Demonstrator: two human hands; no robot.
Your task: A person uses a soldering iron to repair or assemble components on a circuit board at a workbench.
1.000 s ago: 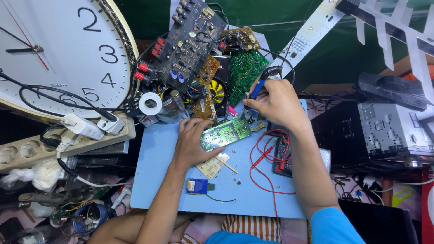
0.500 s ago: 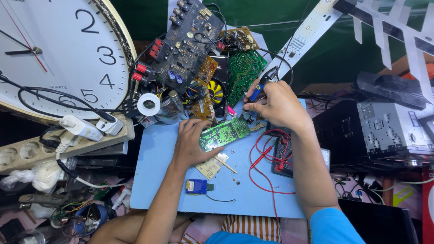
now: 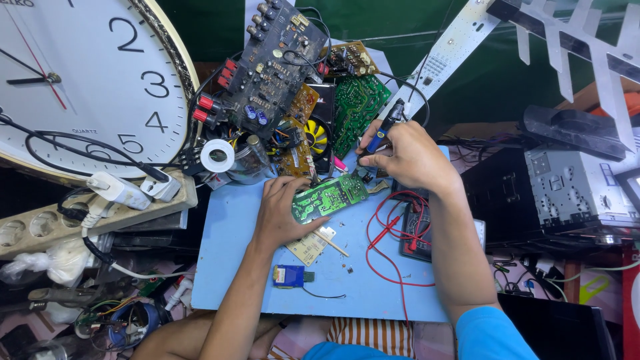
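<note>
A small green circuit board (image 3: 330, 196) lies on the blue work mat (image 3: 227, 267). My left hand (image 3: 283, 212) rests on the board's left end and holds it down. My right hand (image 3: 408, 157) grips a blue and black soldering iron (image 3: 380, 136) like a pen, its tip pointing down at the board's far right corner. A tan circuit board (image 3: 311, 245) lies under my left hand, with a thin stick beside it. A small blue module (image 3: 289, 275) with a black wire sits near the mat's front edge.
Red test leads (image 3: 387, 247) and a multimeter (image 3: 415, 233) lie under my right forearm. Several circuit boards (image 3: 280, 60) are stacked behind the mat. A big wall clock (image 3: 80, 80), a power strip (image 3: 40, 223), a tape roll (image 3: 217, 156) sit left; grey equipment (image 3: 573, 187) right.
My right hand has lifted slightly and shifted right with the soldering iron. My left hand stays on the green board.
</note>
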